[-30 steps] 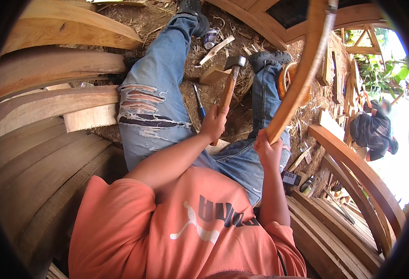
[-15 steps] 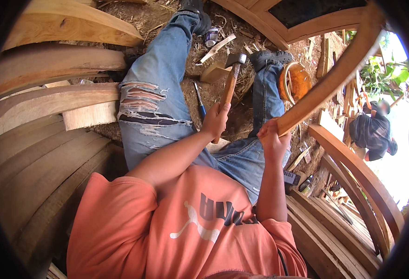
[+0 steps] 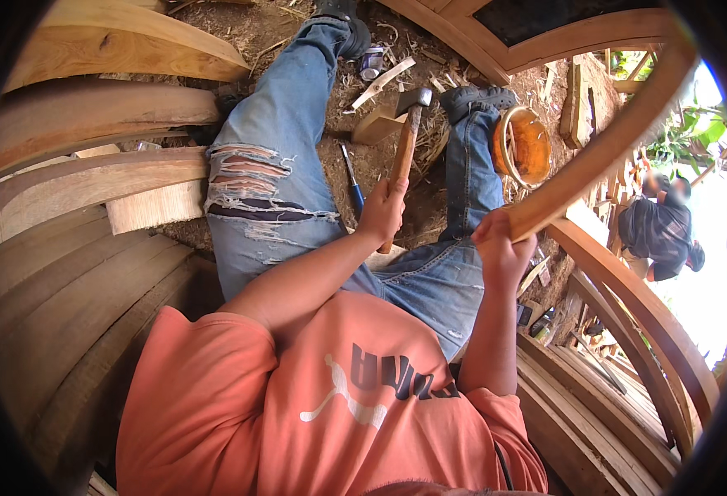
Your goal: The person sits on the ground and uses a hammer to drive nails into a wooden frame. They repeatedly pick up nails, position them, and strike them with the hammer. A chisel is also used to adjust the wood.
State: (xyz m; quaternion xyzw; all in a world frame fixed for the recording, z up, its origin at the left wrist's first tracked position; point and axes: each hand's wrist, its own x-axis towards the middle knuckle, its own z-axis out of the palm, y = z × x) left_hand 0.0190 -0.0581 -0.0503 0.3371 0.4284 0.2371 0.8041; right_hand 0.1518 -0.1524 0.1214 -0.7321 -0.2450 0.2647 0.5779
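- The left hand [image 3: 382, 211] is wrapped in a fist around the lower part of a hammer [image 3: 405, 145]; the smooth, pale wooden handle rises away from the body, and the dark metal head hangs above a small wooden block [image 3: 377, 126] on the ground.
- The right hand [image 3: 500, 244] is closed around the near end of a curved wooden strip [image 3: 603, 153], a long, smooth, tan piece that arcs up and to the right.
- The person sits with legs stretched out, in torn blue jeans [image 3: 273, 174] with frayed threads at the knee, and an orange shirt.
- The dirt floor [image 3: 297, 25] between the legs is rough, brown and littered with wood chips and shavings.
- A blue-handled tool [image 3: 352, 182] lies on the dirt just left of the hammer handle, and a pale flat offcut [image 3: 382, 81] lies beyond the block.
- A round orange bowl [image 3: 525, 145] sits by the right shoe, partly behind the strip.
- Broad curved planks [image 3: 91, 182], with visible grain, are stacked on the left; more bent slats [image 3: 628, 306] lie on the right.
- Another person [image 3: 661, 227] in dark clothes crouches far right, well apart.
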